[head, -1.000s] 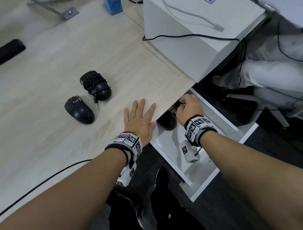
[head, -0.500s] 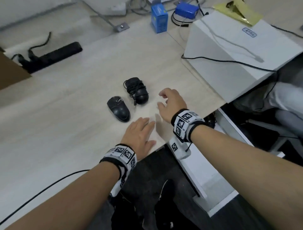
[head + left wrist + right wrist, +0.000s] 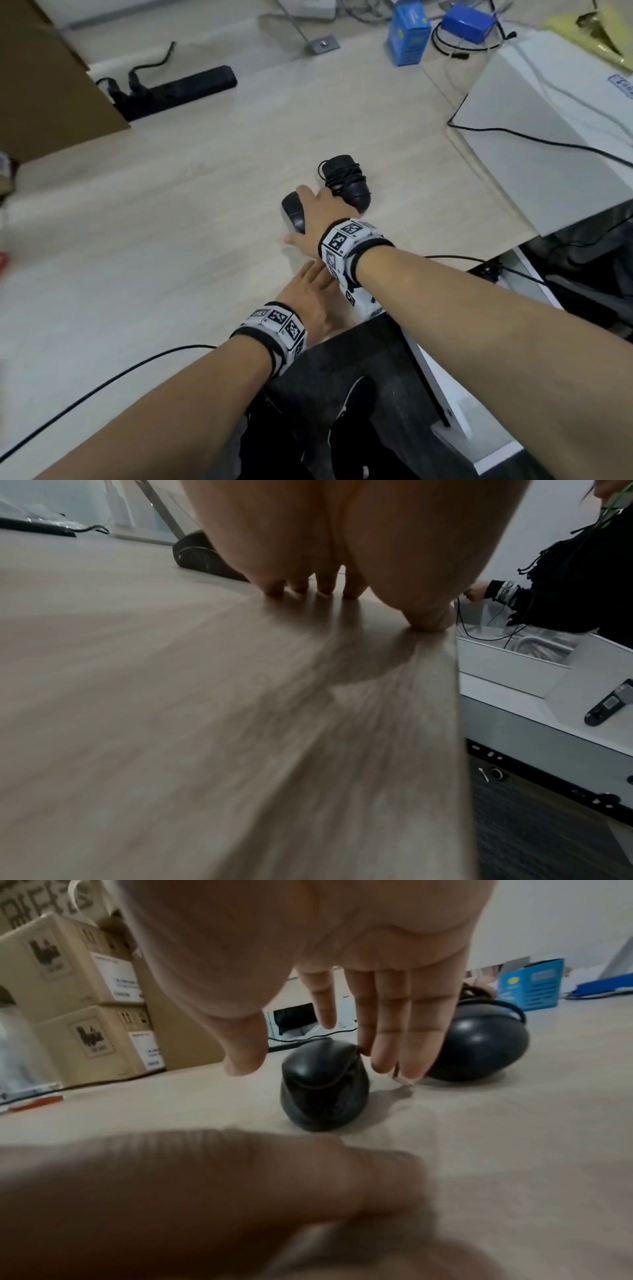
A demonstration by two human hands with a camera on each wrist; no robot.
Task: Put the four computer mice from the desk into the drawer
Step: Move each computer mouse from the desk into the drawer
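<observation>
On the pale wood surface [image 3: 178, 219], open room left of the hands, front edge near:
- Drawer [image 3: 507, 666], white, open below the surface's right edge.
- Right hand [image 3: 317, 219]: grip spread, fingers straight over the near mouse, clamped on nothing yet.
- Left hand [image 3: 305, 294]: flat, resting by the edge.
- Cord-wrapped mouse [image 3: 347, 183], just beyond.
- Near mouse [image 3: 323, 1085]: probably light, hard, smooth; take by its flanks.
</observation>
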